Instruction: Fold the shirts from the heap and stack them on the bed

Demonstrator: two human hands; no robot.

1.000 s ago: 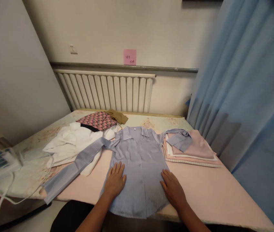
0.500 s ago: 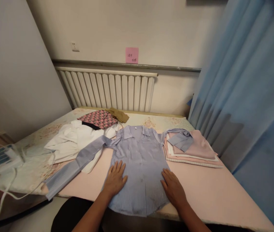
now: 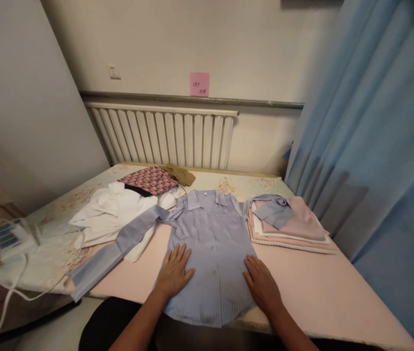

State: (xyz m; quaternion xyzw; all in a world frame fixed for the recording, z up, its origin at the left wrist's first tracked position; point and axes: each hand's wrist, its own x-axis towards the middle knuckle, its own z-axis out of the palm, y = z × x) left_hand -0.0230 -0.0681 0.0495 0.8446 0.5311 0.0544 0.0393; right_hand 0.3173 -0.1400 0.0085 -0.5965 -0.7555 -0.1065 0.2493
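A blue striped button-up shirt (image 3: 212,234) lies front side up on the pink-topped table, collar away from me. Its hem reaches the near edge. My left hand (image 3: 173,272) rests flat on the shirt's lower left side, fingers stretched out. On the lower right side lies my right hand (image 3: 263,282), also flat with its fingers extended. The left sleeve in view stretches out toward the near left, over part of some white clothing (image 3: 106,212). The other sleeve bends onto a stack of folded pink and white clothes (image 3: 305,222), its cuff folded over.
Behind the white clothing lie a red patterned garment (image 3: 151,180) and an olive cloth (image 3: 179,174). A white power strip (image 3: 14,239) with cables sits at the left edge. Blue curtains (image 3: 371,122) hang along the right; a radiator (image 3: 166,136) stands behind the table.
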